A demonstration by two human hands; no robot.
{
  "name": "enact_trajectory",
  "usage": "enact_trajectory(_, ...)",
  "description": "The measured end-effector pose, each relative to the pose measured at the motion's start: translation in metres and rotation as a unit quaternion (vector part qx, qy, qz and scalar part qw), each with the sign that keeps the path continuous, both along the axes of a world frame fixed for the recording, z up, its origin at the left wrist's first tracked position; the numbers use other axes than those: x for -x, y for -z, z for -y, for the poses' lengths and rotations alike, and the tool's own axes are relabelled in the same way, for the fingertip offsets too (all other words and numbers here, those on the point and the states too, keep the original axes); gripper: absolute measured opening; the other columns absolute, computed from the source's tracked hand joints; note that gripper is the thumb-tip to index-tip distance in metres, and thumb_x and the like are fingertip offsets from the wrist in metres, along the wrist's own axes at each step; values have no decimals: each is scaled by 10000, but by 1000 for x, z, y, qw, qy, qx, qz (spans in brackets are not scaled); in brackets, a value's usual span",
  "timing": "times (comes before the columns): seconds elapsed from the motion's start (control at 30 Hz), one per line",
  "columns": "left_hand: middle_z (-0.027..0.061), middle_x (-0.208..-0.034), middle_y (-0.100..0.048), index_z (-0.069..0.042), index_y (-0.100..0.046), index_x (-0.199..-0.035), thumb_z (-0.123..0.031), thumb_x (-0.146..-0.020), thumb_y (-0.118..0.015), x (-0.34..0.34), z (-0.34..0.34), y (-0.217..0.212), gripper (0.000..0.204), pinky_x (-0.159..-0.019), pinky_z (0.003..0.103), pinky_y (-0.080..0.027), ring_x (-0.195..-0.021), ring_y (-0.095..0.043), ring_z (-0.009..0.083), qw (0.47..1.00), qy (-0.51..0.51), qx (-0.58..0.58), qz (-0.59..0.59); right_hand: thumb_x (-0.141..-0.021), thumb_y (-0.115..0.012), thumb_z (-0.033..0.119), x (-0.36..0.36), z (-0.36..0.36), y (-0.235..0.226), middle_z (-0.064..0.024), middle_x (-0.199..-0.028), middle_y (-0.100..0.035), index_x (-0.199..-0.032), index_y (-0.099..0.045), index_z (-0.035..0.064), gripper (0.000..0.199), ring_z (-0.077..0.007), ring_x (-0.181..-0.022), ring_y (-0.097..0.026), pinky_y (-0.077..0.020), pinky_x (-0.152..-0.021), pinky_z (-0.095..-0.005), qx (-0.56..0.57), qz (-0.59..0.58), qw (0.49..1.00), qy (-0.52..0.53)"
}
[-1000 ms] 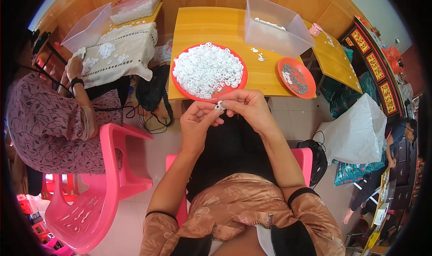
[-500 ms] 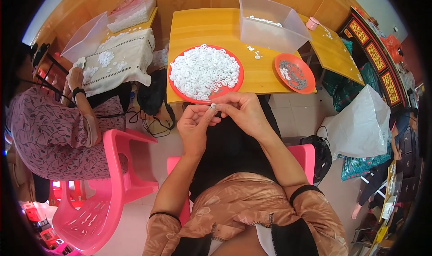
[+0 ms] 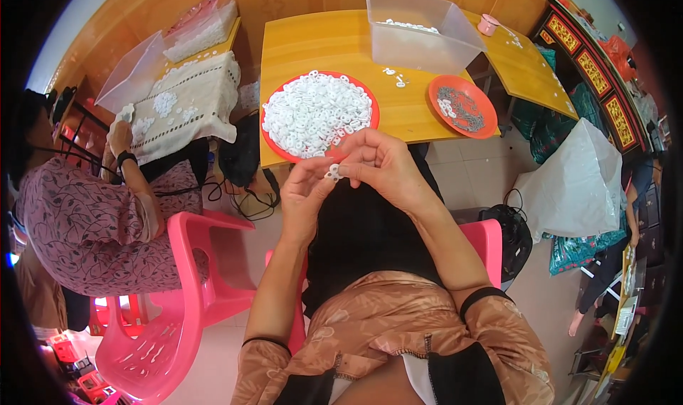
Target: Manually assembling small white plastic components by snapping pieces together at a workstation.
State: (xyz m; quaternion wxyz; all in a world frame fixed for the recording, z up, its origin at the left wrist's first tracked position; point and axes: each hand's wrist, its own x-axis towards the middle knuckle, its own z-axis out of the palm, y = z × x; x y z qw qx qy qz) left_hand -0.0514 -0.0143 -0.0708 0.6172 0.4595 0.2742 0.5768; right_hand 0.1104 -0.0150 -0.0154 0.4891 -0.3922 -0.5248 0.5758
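Between my two hands is a small white plastic piece with holes (image 3: 333,171), pinched at the fingertips. My left hand (image 3: 307,191) grips it between thumb and forefinger. From the other side, my right hand (image 3: 377,166) closes thumb and forefinger on the same piece. Both hands are just over the near rim of a red round tray (image 3: 374,131), which is heaped with white plastic pieces (image 3: 316,113) of a like kind. To the right, an orange-red plate (image 3: 489,117) carries small grey metal parts (image 3: 466,113) and a few white pieces (image 3: 447,107).
A clear plastic bin (image 3: 420,45) stands on the yellow table (image 3: 313,38), with loose white pieces (image 3: 400,82) before it. At left, a co-worker's hand (image 3: 119,136) is at a cloth-covered table (image 3: 206,85), beside a pink chair (image 3: 188,263). A white sack (image 3: 576,184) stands right.
The white piece has turned between my fingers and shows its holes more plainly. My right fingers have lifted a little. The whole view has shifted slightly.
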Motion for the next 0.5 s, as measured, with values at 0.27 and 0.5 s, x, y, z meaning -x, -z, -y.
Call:
enact_trajectory(0.27, 100, -1164, -569, 0, -586, -1152, -221, -857, -615, 1, -5, 5, 370, -989, 341, -341, -1131, -485, 196, 991, 82, -103, -7, -794, -654, -20, 2, 5, -1, -45, -735, -612, -873, -456, 65, 230, -79, -624, -569, -454, -564, -195, 14, -70, 997, -30)
enact_trajectory(0.5, 127, -1223, -555, 26, -581, -1154, -214, -864, -612, -3, 3, 12, 378, -1001, 350, -339, -1149, -485, 203, 996, 76, -31, 29, -776, -656, -47, 1, 7, -2, -51, -708, -603, -821, -415, 82, 276, -91, -609, -572, -457, -557, -201, 5, -66, 998, -22)
